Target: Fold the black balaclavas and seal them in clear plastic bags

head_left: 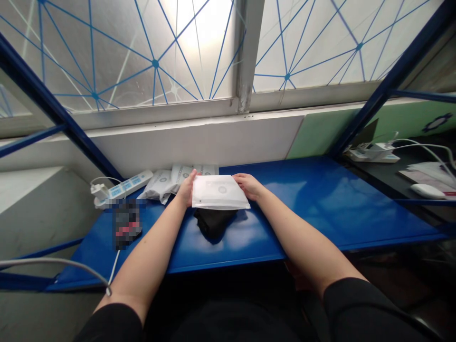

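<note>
Between my two hands is a white frosted zip bag (219, 192) with a small round printed mark, its long edge toward me. My left hand (186, 190) grips the bag's left side, thumb uppermost. On the opposite side, my right hand (249, 186) has its fingers closed on the far right corner. A folded black cloth item (213, 225) lies on the blue table (295, 204), partly hidden beneath the bag's near edge. Several similar packed white bags (162, 183) lie behind my left hand, overlapping each other.
At the left stand a white power strip (130, 184) with a plugged-in charger and a pixelated dark device (126, 228) on a cable. Blue frame posts (67, 114) rise either side. Another power strip (374, 153) and a white mouse (426, 191) lie on a dark table at right.
</note>
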A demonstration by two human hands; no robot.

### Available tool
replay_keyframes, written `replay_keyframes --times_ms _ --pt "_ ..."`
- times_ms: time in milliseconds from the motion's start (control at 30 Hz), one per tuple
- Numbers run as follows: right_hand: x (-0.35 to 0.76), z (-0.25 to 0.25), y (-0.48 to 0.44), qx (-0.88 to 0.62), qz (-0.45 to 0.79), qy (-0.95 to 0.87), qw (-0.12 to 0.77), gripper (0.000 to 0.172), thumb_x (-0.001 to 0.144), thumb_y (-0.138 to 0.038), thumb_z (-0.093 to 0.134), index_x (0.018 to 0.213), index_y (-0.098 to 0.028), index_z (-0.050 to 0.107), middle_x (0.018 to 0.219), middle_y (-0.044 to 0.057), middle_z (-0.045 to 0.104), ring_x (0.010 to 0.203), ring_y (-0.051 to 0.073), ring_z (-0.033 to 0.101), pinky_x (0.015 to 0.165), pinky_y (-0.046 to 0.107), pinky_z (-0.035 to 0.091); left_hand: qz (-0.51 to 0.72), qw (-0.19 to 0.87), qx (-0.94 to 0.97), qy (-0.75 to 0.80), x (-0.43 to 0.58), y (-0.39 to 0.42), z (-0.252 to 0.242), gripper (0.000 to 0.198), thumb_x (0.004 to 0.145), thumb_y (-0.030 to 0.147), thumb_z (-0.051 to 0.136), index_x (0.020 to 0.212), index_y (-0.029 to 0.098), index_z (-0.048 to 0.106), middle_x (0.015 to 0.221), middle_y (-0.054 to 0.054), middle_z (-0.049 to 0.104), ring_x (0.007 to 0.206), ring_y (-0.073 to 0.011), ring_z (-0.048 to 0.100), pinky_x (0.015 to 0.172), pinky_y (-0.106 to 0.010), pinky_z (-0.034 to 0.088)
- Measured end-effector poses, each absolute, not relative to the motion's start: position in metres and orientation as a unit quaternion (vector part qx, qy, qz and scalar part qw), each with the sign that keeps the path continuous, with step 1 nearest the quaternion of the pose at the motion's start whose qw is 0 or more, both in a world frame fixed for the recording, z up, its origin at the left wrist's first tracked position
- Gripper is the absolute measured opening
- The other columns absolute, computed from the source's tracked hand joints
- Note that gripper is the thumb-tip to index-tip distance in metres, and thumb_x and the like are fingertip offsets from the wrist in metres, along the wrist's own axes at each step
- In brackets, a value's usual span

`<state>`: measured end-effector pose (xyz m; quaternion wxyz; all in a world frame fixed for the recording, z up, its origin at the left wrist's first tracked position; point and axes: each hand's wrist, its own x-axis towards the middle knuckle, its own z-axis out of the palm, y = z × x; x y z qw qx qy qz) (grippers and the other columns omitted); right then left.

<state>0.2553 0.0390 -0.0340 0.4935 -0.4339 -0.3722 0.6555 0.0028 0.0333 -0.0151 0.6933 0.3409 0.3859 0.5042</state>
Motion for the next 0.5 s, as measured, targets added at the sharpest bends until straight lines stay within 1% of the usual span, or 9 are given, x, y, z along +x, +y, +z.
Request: replay_keyframes --times_ms 67,100,167,267,333,400,500 --pt "0.255 -0.036 0.04 -0.433 0.65 -0.4 0.479 0.01 0.074 -0.018 0.075 0.081 -0.015 0.068 0.067 0.002 0.069 0.056 0.014 0.061 0.053 0.025 0.049 0.462 0.693 0.369 0.413 0.002 0.032 -0.016 0.036 0.079 0.038 0.076 0.1 0.01 0.068 0.082 -0.012 0.074 0.075 -0.0247 0.073 0.069 -0.034 0.058" --pt "0.255 -0.036 0.041 -0.443 0.637 -0.408 0.481 0.012 0.073 -0.02 0.076 0.081 -0.016 0.069 0.067 0.002 0.069 0.057 0.014 0.061 0.055 0.025 0.049 0.45 0.686 0.387 0.421 0.002 0.032 -0.017 0.031 0.076 0.03 0.079 0.097 0.009 0.069 0.081 -0.012 0.074 0.073 -0.0233 0.072 0.068 -0.033 0.058" --pt "0.258 -0.036 0.045 -0.483 0.588 -0.412 0.502 0.014 0.071 -0.021 0.078 0.08 -0.016 0.069 0.067 0.002 0.069 0.059 0.014 0.062 0.057 0.025 0.049 0.445 0.674 0.41 0.424 0.001 0.032 -0.019 0.03 0.072 0.022 0.082 0.096 0.008 0.07 0.082 -0.012 0.074 0.071 -0.0211 0.072 0.068 -0.031 0.057" --pt "0.265 -0.035 0.05 -0.538 0.507 -0.411 0.533 0.014 0.071 -0.022 0.079 0.078 -0.016 0.068 0.067 0.001 0.069 0.058 0.013 0.06 0.059 0.025 0.048 0.467 0.661 0.415 0.416 0.0 0.034 -0.022 0.033 0.071 0.022 0.083 0.098 0.009 0.07 0.084 -0.011 0.074 0.07 -0.0193 0.071 0.068 -0.031 0.058" --pt "0.267 -0.032 0.051 -0.536 0.494 -0.41 0.549 0.014 0.073 -0.023 0.079 0.078 -0.017 0.068 0.067 0.001 0.069 0.059 0.014 0.06 0.059 0.025 0.049 0.487 0.646 0.415 0.416 0.001 0.035 -0.023 0.033 0.071 0.021 0.083 0.098 0.011 0.069 0.082 -0.009 0.073 0.068 -0.018 0.07 0.067 -0.03 0.058" --pt "0.267 -0.029 0.049 -0.503 0.534 -0.4 0.55 0.015 0.077 -0.027 0.078 0.081 -0.017 0.068 0.07 0.003 0.07 0.06 0.016 0.063 0.06 0.027 0.052 0.502 0.639 0.412 0.412 0.002 0.036 -0.024 0.032 0.071 0.021 0.083 0.098 0.012 0.068 0.08 -0.008 0.073 0.067 -0.0174 0.069 0.065 -0.031 0.058" --pt "0.266 -0.026 0.042 -0.44 0.642 -0.392 0.491 0.024 0.083 -0.036 0.075 0.09 -0.015 0.068 0.079 0.009 0.074 0.066 0.022 0.069 0.066 0.035 0.058 0.526 0.633 0.402 0.4 0.002 0.036 -0.024 0.032 0.073 0.023 0.082 0.098 0.013 0.067 0.08 -0.007 0.072 0.067 -0.0169 0.069 0.066 -0.031 0.057"
